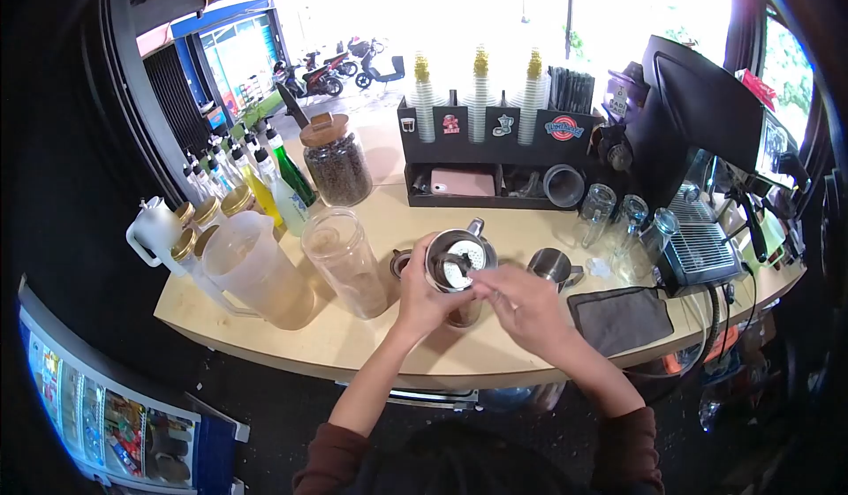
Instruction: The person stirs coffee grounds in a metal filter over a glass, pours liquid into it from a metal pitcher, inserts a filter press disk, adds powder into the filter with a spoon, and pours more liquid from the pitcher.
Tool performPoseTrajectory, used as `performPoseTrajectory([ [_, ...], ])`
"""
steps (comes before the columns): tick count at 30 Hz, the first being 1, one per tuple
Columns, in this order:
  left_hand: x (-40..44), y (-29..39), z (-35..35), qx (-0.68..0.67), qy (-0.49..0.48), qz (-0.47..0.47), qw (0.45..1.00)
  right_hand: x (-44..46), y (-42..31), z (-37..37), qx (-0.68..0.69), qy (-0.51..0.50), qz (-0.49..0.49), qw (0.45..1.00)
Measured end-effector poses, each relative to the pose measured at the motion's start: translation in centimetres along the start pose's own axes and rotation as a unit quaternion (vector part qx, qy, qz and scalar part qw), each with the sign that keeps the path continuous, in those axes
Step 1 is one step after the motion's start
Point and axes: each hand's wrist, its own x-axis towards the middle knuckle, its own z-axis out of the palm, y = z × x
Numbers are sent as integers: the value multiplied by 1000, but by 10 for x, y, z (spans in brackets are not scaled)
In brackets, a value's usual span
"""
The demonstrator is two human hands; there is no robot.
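My left hand (422, 296) is wrapped round the side of a steel pitcher (435, 276), whose small handle points away from me. Inside its mouth shows a white disc with dark specks (465, 264), partly covered by something dark. My right hand (523, 305) is at the pitcher's near right rim, thumb and fingers pinched together; whatever they hold is hidden. Below the pitcher, a brownish clear vessel (463, 317) shows in part. A second steel pitcher (551, 265) stands just right of my hands.
A clear tall container (346, 261) and a large plastic jug (261, 270) stand to the left. Behind are a jar of coffee beans (337, 166) and syrup bottles (281, 196). On the right are a dark cloth (620, 320), glass mugs (632, 217) and a machine (702, 243). A black cup organizer (495, 151) stands behind.
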Motion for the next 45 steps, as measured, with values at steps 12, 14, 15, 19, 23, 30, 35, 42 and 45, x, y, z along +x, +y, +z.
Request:
performPoseTrajectory([
  [12,1,0,13,-13,20,121,992,-4,-2,3,-13,10,-26,1000],
  [14,1,-4,14,-16,22,117,993,-3,-2,2,26,0,-21,999],
  [15,2,-7,14,-24,24,110,993,-4,-2,1,26,0,-21,999],
  [19,2,-4,10,5,5,124,992,-5,0,3,31,-18,-13,999],
  [23,1,-10,11,-41,12,130,991,-4,-2,-1,45,-55,-33,997],
  [30,2,-11,9,-21,9,133,991,-7,-3,2,73,-17,-15,997],
  [35,2,-7,7,-17,-2,142,990,-7,-4,5,56,4,-35,998],
  [42,3,-13,3,-1,-18,130,991,-12,0,2,52,-19,-26,998],
  [45,2,-8,4,-4,-11,130,991,-13,1,-1,68,-78,-30,994],
])
